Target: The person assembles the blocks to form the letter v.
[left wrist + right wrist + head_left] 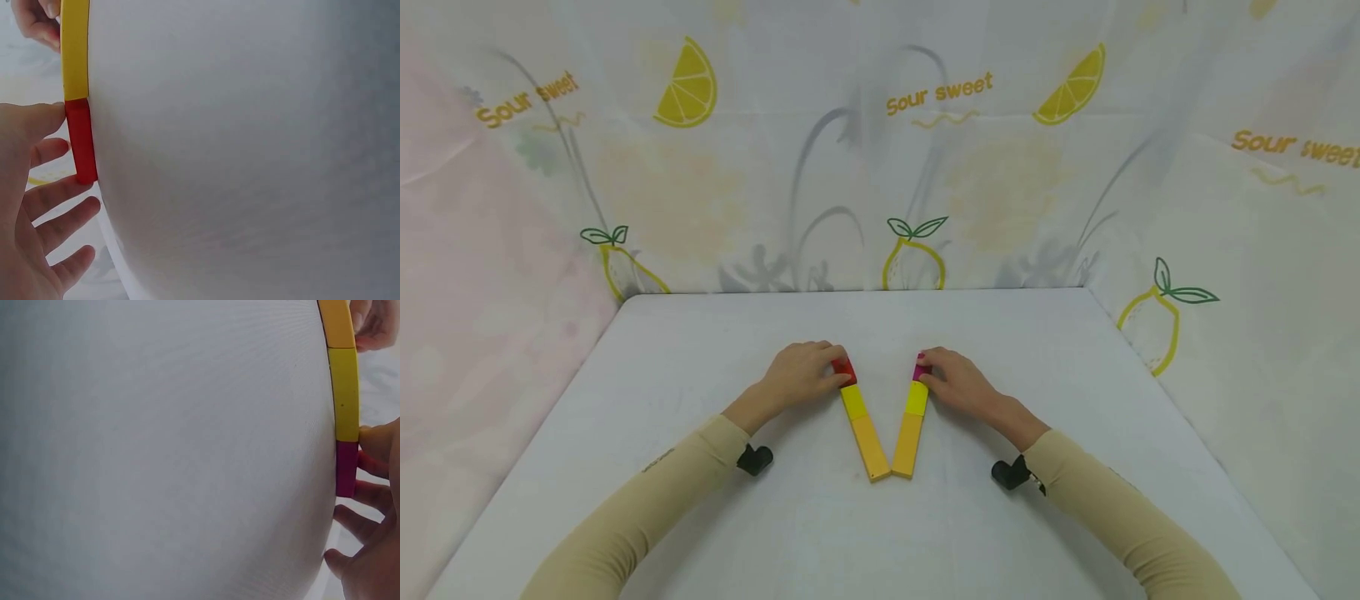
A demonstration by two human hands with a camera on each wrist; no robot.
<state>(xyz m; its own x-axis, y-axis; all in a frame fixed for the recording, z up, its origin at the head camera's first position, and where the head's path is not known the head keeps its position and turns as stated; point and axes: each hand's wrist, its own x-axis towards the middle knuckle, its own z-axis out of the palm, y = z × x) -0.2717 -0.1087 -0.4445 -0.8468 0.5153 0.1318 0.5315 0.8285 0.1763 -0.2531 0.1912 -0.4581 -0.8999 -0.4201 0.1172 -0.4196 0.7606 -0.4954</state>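
Note:
Flat blocks lie end to end on the white table in two slanting rows that meet at the near end like a V. In the left row are a red block [81, 140], a yellow block [853, 402] and an orange-yellow block [871, 450]. The right row has a magenta block [347, 469], a yellow block [344, 394] and an orange block [907, 446]. My left hand [801, 372] pinches the red block at the far end between thumb and fingers. With thumb and fingers, my right hand [964, 383] pinches the magenta block, partly covering it.
The white tabletop [700, 533] spreads around both rows. Behind it hangs a pale cloth [760, 167] printed with lemons and lettering. A black wrist device [755, 460] sits under the left sleeve, another black device [1011, 473] under the right.

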